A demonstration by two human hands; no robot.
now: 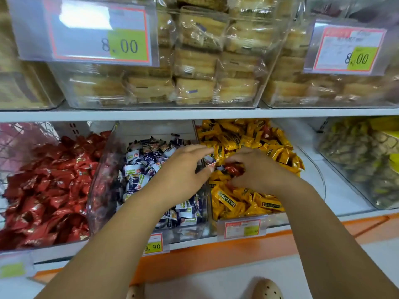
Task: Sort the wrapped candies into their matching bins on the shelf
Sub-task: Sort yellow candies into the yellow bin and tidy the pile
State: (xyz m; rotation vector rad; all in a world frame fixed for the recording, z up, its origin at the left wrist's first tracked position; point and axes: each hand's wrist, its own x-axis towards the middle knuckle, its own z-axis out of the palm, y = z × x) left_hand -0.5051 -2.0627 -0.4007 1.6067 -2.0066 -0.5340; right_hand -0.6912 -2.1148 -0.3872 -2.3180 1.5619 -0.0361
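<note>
Three clear bins stand side by side on the lower shelf: red wrapped candies [49, 186] at left, blue-and-white candies [142, 167] in the middle, yellow candies [248, 137] at right. My left hand [183, 169] reaches over the wall between the middle and yellow bins and pinches a blue-and-white candy [209, 160] at its fingertips. Inside the yellow bin, my right hand [257, 169] has its fingers curled round a red candy [233, 169] lying among the yellow ones.
The upper shelf holds clear bins of wrapped pastries [194, 61] with price tags [101, 33]. A bin of greenish-yellow packs [362, 160] stands at far right. Price labels [241, 228] hang on the orange shelf edge [194, 257]. My shoes show below.
</note>
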